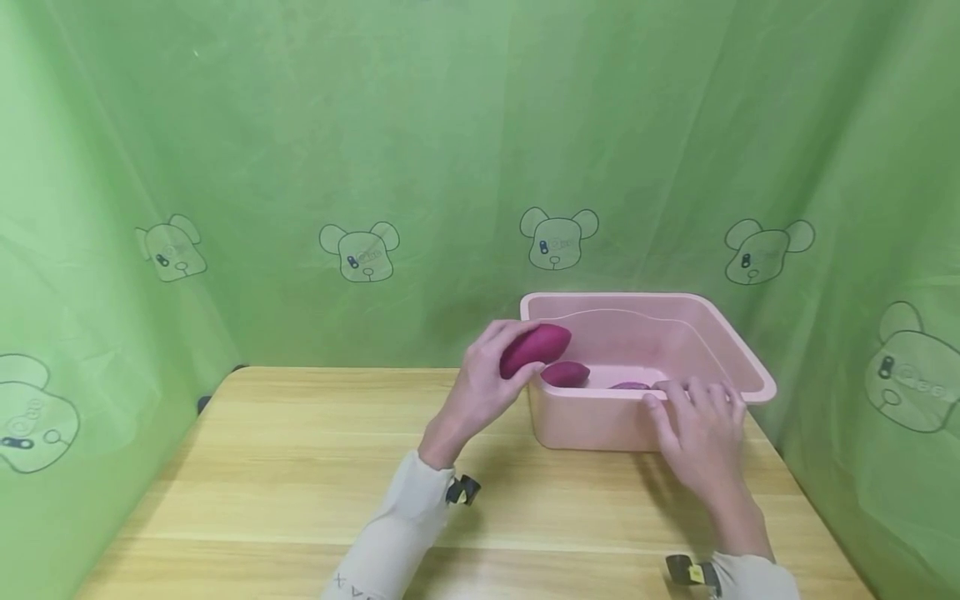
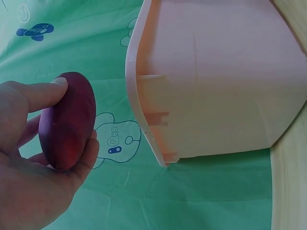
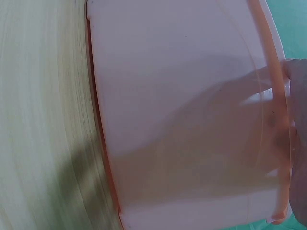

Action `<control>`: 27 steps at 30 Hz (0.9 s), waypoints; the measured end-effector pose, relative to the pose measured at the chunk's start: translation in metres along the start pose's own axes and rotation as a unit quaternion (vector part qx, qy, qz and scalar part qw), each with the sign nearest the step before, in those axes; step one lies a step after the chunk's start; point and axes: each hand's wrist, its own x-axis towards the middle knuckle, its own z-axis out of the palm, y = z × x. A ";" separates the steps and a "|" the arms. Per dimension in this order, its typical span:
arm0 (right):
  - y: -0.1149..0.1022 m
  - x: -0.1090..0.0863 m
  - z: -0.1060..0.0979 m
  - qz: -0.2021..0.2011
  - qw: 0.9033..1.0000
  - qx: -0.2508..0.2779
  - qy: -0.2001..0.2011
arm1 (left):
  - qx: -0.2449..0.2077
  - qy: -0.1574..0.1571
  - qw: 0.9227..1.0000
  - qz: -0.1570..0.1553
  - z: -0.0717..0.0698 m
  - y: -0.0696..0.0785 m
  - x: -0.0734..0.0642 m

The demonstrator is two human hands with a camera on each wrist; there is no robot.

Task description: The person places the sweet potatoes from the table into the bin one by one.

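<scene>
My left hand [image 1: 483, 379] grips a purple sweet potato [image 1: 537, 348] at the left rim of a pink plastic bin [image 1: 600, 423]. In the left wrist view the thumb lies on one side of the sweet potato [image 2: 72, 122] and the fingers wrap its other side. Inside the bin, a second purple sweet potato [image 1: 566, 374] rests near the left end. Part of another purple piece [image 1: 630, 386] shows just behind the front rim, mostly hidden. My right hand [image 1: 701, 429] holds the bin's front rim near its right corner, fingers hooked over the top.
The bin stands at the back right of a light wooden table [image 1: 337, 467]. Green curtains [image 1: 450, 167] printed with bear heads hang behind and on both sides. Black straps with small devices [image 1: 462, 490] sit at both wrists.
</scene>
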 end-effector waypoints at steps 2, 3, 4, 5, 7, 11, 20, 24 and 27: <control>0.000 0.000 0.000 -0.002 1.000 0.001 0.003 | 0.002 -0.004 1.000 0.001 0.000 0.000 0.001; 0.000 0.000 0.000 -0.003 1.000 0.001 0.005 | 0.003 -0.006 1.000 0.001 0.000 0.000 0.001; 0.000 0.000 0.000 -0.004 1.000 0.002 0.006 | 0.004 -0.009 1.000 0.002 0.000 0.000 0.002; 0.000 0.000 0.001 -0.004 1.000 0.002 0.006 | 0.005 -0.011 1.000 0.002 0.000 0.000 0.002; 0.000 0.000 0.001 -0.002 1.000 0.002 0.007 | 0.008 -0.014 1.000 0.000 0.000 0.001 0.003; 0.000 0.000 0.001 0.002 1.000 0.002 0.002 | 0.012 -0.022 1.000 -0.007 0.001 0.001 0.004; -0.001 0.000 -0.001 0.003 1.000 0.003 -0.001 | 0.016 -0.026 1.000 -0.006 0.005 0.002 0.009; -0.001 0.000 -0.002 0.003 1.000 0.004 -0.002 | 0.021 -0.032 0.999 -0.006 0.007 0.002 0.011; -0.002 0.000 -0.002 0.003 1.000 0.004 -0.002 | 0.019 -0.039 0.999 -0.009 0.008 0.003 0.012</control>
